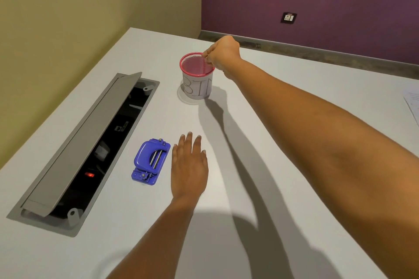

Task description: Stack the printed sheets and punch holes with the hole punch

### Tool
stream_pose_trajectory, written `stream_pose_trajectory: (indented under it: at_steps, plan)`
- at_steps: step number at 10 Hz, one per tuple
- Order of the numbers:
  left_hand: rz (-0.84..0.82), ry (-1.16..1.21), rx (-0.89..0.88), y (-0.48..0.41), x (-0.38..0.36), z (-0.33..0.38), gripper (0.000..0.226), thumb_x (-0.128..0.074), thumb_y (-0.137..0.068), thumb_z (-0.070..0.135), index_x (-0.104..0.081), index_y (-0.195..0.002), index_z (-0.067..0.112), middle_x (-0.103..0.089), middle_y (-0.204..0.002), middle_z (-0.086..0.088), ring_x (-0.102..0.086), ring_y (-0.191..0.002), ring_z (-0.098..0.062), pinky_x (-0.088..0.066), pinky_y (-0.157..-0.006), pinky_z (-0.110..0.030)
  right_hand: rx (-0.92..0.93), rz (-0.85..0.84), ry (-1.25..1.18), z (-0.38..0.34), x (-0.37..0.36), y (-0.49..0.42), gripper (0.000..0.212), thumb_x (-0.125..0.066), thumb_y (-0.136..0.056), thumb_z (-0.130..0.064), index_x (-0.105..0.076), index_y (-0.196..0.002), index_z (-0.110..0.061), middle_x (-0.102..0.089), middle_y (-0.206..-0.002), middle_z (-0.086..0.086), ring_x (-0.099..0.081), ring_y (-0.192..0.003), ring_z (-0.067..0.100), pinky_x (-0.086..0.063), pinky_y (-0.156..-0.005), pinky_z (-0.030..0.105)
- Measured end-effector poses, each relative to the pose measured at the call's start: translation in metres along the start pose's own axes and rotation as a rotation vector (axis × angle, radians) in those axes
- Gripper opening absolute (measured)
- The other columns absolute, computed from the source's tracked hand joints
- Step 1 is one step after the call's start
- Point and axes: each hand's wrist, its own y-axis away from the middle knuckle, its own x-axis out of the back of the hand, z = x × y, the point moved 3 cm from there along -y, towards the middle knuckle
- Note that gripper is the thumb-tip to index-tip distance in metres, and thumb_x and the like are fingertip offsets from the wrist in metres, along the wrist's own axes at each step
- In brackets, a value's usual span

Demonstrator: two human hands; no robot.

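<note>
Our left hand [189, 165] lies flat and open on the table [249, 142], holding nothing; the punch [150, 162] sits just left of it, apart. Our right hand [221, 55] reaches far forward, fingers pinched over the rim of the bin [197, 79]; we cannot tell what, if anything, they hold. Sheets [412, 102] lie well right of that hand, at the frame edge.

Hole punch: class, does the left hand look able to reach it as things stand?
Probably yes. The left hand lies flat and empty on the table, just right of the hole punch, with bare tabletop between them.
</note>
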Motion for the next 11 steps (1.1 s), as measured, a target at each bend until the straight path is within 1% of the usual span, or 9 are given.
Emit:
stream_pose_trajectory:
  at_steps: [2, 4, 5, 6, 7, 8, 9, 10, 11]
  plan:
    - [0.004, -0.017, 0.001, -0.001, -0.003, 0.0, 0.047, -0.025, -0.098, 0.026, -0.027, -0.143, 0.016, -0.026, -0.153, -0.006, -0.019, -0.143, -0.023, -0.013, -0.117, -0.037, 0.069, 0.025, 0.035, 0.0, -0.005, -0.009, 0.014, -0.064, -0.083, -0.002, -0.073, -0.094, -0.002, -0.071, -0.102, 0.012, -0.065, -0.096, 0.022, -0.055, -0.088, 0.035]
    - [0.003, -0.014, 0.001, -0.001, -0.004, 0.001, 0.046, -0.027, -0.097, 0.025, -0.029, -0.142, 0.015, -0.029, -0.152, -0.007, -0.021, -0.143, -0.024, -0.015, -0.116, -0.038, 0.126, 0.098, 0.06, 0.002, -0.006, -0.013, 0.012, -0.066, -0.08, 0.002, -0.074, -0.086, -0.005, -0.072, -0.096, 0.01, -0.066, -0.09, 0.019, -0.057, -0.081, 0.031]
    - [-0.006, -0.022, 0.0, -0.001, -0.004, 0.001, 0.046, -0.026, -0.098, 0.026, -0.028, -0.143, 0.016, -0.027, -0.153, -0.007, -0.02, -0.143, -0.024, -0.014, -0.117, -0.038, 0.135, 0.117, 0.054, 0.004, -0.009, -0.014, 0.011, -0.064, -0.083, -0.002, -0.074, -0.087, -0.005, -0.071, -0.096, 0.009, -0.066, -0.09, 0.019, -0.057, -0.083, 0.031]
    - [-0.001, -0.024, -0.005, -0.001, -0.004, 0.0, 0.047, -0.025, -0.098, 0.027, -0.026, -0.143, 0.016, -0.026, -0.154, -0.006, -0.018, -0.144, -0.023, -0.013, -0.117, -0.037, 0.158, 0.201, 0.04, 0.009, -0.008, -0.01, 0.015, -0.062, -0.086, -0.01, -0.069, -0.099, -0.004, -0.068, -0.104, 0.011, -0.065, -0.094, 0.02, -0.054, -0.084, 0.027]
    - [-0.003, -0.022, -0.004, 0.0, -0.002, 0.001, 0.047, -0.025, -0.098, 0.027, -0.026, -0.143, 0.016, -0.026, -0.154, -0.006, -0.018, -0.143, -0.022, -0.013, -0.117, -0.037, 0.2, 0.234, 0.106, 0.02, -0.006, -0.001, 0.019, -0.056, -0.088, -0.003, -0.064, -0.106, -0.004, -0.063, -0.111, 0.011, -0.059, -0.093, 0.018, -0.049, -0.081, 0.022]
    - [-0.011, -0.032, -0.008, 0.001, -0.001, 0.002, 0.047, -0.025, -0.098, 0.028, -0.024, -0.144, 0.017, -0.025, -0.154, -0.006, -0.018, -0.144, -0.022, -0.013, -0.117, -0.037, 0.238, 0.263, 0.102, 0.04, -0.002, 0.015, 0.008, -0.056, -0.089, -0.006, -0.064, -0.089, -0.004, -0.063, -0.098, 0.012, -0.053, -0.08, 0.016, -0.04, -0.065, 0.019]
    - [-0.013, -0.034, -0.006, 0.001, 0.0, 0.002, 0.048, -0.024, -0.098, 0.029, -0.023, -0.144, 0.017, -0.023, -0.155, -0.005, -0.016, -0.144, -0.021, -0.011, -0.117, -0.036, 0.205, 0.224, 0.025, 0.074, -0.005, 0.036, 0.023, -0.042, -0.091, 0.001, -0.06, -0.105, -0.003, -0.058, -0.115, 0.013, -0.055, -0.102, 0.024, -0.045, -0.081, 0.027]
    - [-0.007, -0.036, -0.012, 0.003, 0.002, 0.0, 0.049, -0.023, -0.098, 0.031, -0.02, -0.145, 0.018, -0.02, -0.156, -0.005, -0.014, -0.145, -0.021, -0.01, -0.117, -0.036, 0.128, 0.135, 0.035, 0.122, -0.019, 0.066, 0.036, -0.04, -0.092, -0.002, -0.052, -0.125, -0.004, -0.047, -0.14, 0.01, -0.045, -0.127, 0.025, -0.033, -0.105, 0.028]
    - [-0.03, -0.046, -0.012, 0.002, 0.003, 0.002, 0.05, -0.023, -0.099, 0.032, -0.018, -0.146, 0.018, -0.017, -0.156, -0.005, -0.011, -0.145, -0.021, -0.008, -0.118, -0.036, 0.046, 0.004, 0.174, 0.162, -0.032, 0.1, 0.042, -0.042, -0.096, -0.017, -0.042, -0.137, -0.009, -0.03, -0.152, 0.008, -0.024, -0.142, 0.021, -0.018, -0.111, 0.026]
